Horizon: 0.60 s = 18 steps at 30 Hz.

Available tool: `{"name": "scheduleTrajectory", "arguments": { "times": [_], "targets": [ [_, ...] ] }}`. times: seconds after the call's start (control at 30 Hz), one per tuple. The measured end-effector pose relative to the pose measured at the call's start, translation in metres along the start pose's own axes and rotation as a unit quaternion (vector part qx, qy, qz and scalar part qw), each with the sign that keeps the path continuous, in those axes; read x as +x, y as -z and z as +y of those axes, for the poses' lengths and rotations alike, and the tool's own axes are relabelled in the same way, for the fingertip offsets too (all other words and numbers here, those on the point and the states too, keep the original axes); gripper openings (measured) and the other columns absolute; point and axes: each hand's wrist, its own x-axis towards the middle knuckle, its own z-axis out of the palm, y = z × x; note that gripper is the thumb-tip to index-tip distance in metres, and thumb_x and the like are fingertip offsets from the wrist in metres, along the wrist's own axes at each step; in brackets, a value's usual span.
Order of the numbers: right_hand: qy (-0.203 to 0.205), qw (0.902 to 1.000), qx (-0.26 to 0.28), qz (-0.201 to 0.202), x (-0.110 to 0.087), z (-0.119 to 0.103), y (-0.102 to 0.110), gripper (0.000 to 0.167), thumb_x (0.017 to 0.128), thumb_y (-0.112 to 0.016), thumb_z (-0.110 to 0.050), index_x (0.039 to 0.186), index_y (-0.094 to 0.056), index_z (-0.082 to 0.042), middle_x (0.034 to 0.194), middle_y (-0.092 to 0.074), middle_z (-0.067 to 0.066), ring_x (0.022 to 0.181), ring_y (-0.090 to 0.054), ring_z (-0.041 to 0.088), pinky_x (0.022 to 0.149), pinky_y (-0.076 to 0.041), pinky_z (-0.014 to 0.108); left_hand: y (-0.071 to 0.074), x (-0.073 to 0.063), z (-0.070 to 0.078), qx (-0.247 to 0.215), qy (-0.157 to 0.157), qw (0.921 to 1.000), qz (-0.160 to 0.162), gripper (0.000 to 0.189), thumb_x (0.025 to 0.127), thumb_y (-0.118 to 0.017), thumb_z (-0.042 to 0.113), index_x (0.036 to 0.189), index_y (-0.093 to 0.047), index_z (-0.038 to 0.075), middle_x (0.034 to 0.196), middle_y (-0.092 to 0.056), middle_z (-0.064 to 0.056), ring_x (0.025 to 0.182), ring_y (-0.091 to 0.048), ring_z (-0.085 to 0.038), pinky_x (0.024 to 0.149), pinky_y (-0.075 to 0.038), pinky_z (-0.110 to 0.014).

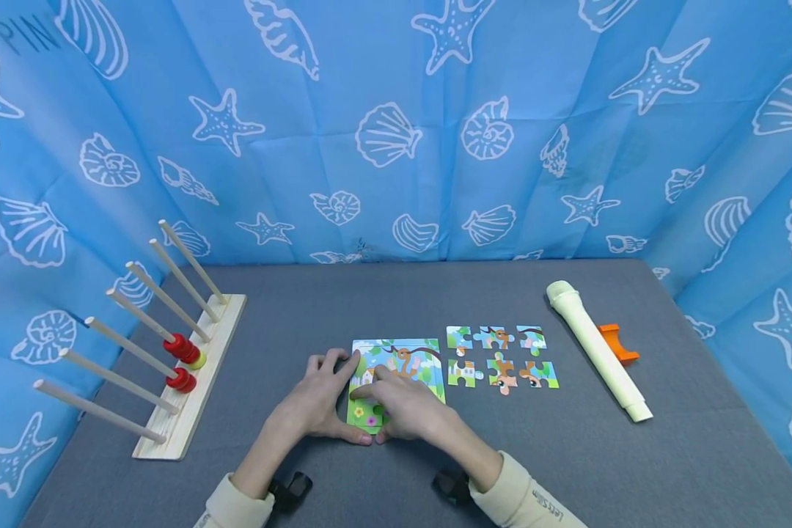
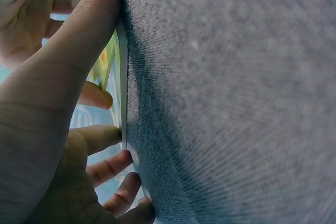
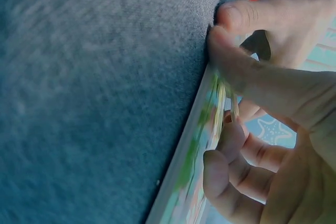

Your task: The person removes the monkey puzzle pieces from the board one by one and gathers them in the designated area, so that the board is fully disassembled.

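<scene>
A jigsaw puzzle board [image 1: 396,342] with a cartoon picture lies flat in the middle of the grey table. My left hand [image 1: 315,405] holds its left side, fingers along the left edge and thumb [image 2: 68,56] by the front edge. Across the board reaches my right hand [image 1: 411,408], the thumb [image 3: 252,74] near the left thumb at the front. Its index finger and thumb pinch a green flowered puzzle piece [image 1: 369,421] at the lower left; that piece tilts up from the board in the wrist views. Right-hand fingers [image 3: 239,174] curl over the rest of the picture.
Several loose puzzle pieces [image 1: 501,372] lie in two rows right of the board. Farther right are a pale toy microphone [image 1: 597,348] and an orange curved block [image 1: 619,345]. On the left stands a wooden peg rack [image 1: 201,389] with red rings [image 1: 182,380]. A blue curtain hangs behind.
</scene>
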Motion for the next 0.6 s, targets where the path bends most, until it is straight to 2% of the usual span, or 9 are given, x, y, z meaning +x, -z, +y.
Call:
{"name": "scheduleTrajectory", "arguments": {
  "times": [0.13,0.33,0.6],
  "targets": [
    [0.007,1.0000,0.003,0.001,0.0001,0.0005,0.0005,0.068,0.073,-0.093,-0.024,0.136,-0.068,-0.024,0.107,-0.056,-0.003,0.079,-0.047,0.007,0.060,-0.042,0.024,-0.0001,-0.0005,0.0000,-0.001,-0.001,1.0000,0.001,0.129,0.060,-0.092,0.065,0.162,-0.031,0.013,0.156,-0.033,-0.013,0.138,-0.033,-0.044,0.097,-0.052,-0.058],
    [0.016,0.9997,0.017,0.004,0.0006,0.0006,0.0011,0.060,0.081,-0.088,-0.016,0.136,-0.068,-0.024,0.109,-0.059,-0.001,0.079,-0.050,0.006,0.059,-0.044,0.022,0.0005,-0.0006,0.0004,-0.003,-0.001,1.0000,-0.001,0.130,0.060,-0.092,0.065,0.162,-0.031,0.014,0.156,-0.033,-0.013,0.138,-0.033,-0.044,0.097,-0.052,-0.059],
    [0.018,0.9997,-0.014,0.009,-0.0005,-0.0018,0.0006,0.055,0.083,-0.086,-0.017,0.135,-0.069,-0.024,0.108,-0.059,-0.001,0.077,-0.050,0.008,0.059,-0.044,0.024,0.0003,-0.0004,0.0001,-0.006,0.001,1.0000,-0.002,0.129,0.060,-0.091,0.066,0.162,-0.031,0.013,0.156,-0.033,-0.014,0.139,-0.033,-0.044,0.098,-0.052,-0.059]
  ]
}}
